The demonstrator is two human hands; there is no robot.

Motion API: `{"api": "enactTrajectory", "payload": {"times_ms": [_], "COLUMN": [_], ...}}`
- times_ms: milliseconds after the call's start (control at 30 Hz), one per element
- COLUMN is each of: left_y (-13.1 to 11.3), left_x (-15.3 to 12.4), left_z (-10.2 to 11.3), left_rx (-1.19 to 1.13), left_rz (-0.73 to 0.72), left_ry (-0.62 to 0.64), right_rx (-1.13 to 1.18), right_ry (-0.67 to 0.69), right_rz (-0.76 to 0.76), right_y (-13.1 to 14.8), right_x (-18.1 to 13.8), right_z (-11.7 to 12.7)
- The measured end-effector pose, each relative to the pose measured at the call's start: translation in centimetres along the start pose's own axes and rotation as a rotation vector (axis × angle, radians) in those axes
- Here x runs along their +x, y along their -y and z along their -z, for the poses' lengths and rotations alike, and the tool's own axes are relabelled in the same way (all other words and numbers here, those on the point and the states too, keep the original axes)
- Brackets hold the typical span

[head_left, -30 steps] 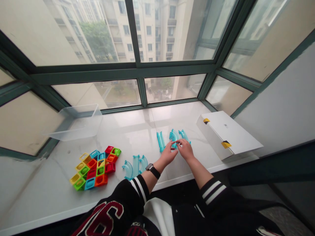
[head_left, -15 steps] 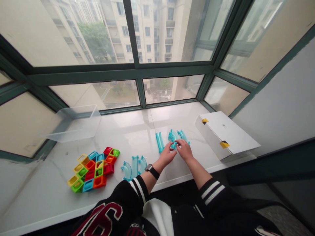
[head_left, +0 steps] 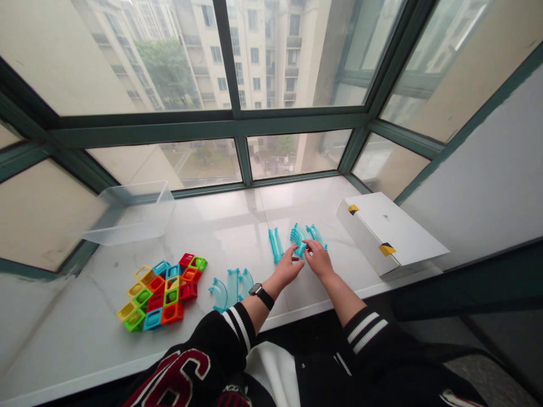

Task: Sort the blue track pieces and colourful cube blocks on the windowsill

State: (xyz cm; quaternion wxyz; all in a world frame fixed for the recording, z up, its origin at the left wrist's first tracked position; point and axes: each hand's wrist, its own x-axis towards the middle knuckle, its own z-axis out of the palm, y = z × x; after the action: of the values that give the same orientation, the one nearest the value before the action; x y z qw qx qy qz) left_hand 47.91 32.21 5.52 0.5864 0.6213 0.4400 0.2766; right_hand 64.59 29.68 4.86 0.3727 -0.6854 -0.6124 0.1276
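My left hand and my right hand meet over a curved translucent blue track piece on the white sill, both pinching its near end with curled fingers. A straight blue track piece lies just left of it and another curved one just right. A black watch sits on my left wrist. Closer to me on the left lie three more blue track pieces side by side.
A cluster of several coloured square blocks lies at the left. A clear plastic bin stands at the back left by the window. A white box with yellow-black tape sits at the right. The sill ends at windows.
Both hands stay on the same blue track piece, with only slight finger shifts. The view has barely moved.
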Motion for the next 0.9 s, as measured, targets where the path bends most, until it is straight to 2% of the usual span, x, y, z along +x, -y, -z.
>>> {"api": "enactTrajectory", "payload": {"times_ms": [100,167,300,367,500,667,733,800,900], "left_y": [-0.3,-0.4,-0.3,0.2,2.1,4.5,5.6,6.7,8.2], "left_x": [-0.9,-2.2,-5.9,-8.1,-12.6,-18.1,-19.7,-20.8,-21.5], "left_z": [0.4,1.3,5.0,7.5,13.0,18.8,20.0,20.3,19.4], "left_rx": [-0.024,-0.058,-0.136,-0.152,-0.128,0.206,0.359,0.479,0.592], "left_rz": [0.008,-0.005,0.004,0.031,0.035,-0.018,-0.088,-0.159,-0.212], "left_ry": [0.030,0.100,0.303,0.316,0.153,-0.157,-0.296,-0.417,-0.476], "right_rx": [-0.001,0.008,0.044,0.084,0.155,0.121,0.121,0.146,0.202], "right_ry": [-0.007,-0.025,-0.099,-0.102,0.067,0.110,0.135,0.197,0.357], "right_rz": [0.002,0.001,-0.004,-0.013,-0.011,0.011,0.015,0.026,0.095], "right_y": [-0.1,0.0,0.4,0.5,-0.2,-0.4,0.4,1.8,4.8], "right_x": [-0.1,-0.5,-2.9,-5.0,-9.7,-12.3,-12.2,-11.8,-11.3], "right_z": [0.1,0.2,0.1,-0.3,-1.2,-1.9,-2.1,-2.6,-3.7]}}
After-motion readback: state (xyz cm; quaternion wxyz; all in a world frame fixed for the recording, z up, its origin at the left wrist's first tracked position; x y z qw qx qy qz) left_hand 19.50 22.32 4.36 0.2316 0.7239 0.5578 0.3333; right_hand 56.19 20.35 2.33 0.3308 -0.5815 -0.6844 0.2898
